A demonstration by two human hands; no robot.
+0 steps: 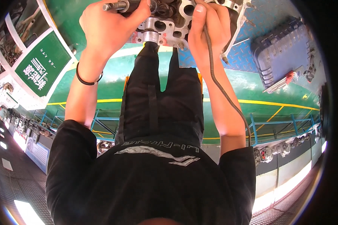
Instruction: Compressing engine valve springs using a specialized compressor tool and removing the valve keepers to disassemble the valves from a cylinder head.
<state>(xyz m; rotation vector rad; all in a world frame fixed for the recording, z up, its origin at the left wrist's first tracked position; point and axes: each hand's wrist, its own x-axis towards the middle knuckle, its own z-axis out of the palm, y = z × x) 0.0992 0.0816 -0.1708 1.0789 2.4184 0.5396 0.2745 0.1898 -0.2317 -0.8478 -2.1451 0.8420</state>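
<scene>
At the top edge, a grey metal engine cylinder head (172, 39) lies in front of me, with round ports, bolt holes and studs along its edges; its upper part is cut off. My left hand (110, 28) is closed round a metal tool with a threaded rod end (117, 6) that sticks out to the left over the casting's left side. My right hand (210, 28) is closed with thumb and fingers pinched on a thin, dark, ridged flexible cord (211, 56), over the casting's right side. The cord trails down along my right forearm. Its upper tip is hidden.
Right of the casting, a blue hard case (279, 52) rests beside a blue tread-plate surface (242, 60). Several small metal tools (285, 82) lie by its near edge. A white-framed rack with a green panel (43, 63) stands at left. Blue rails (274, 125) run behind me.
</scene>
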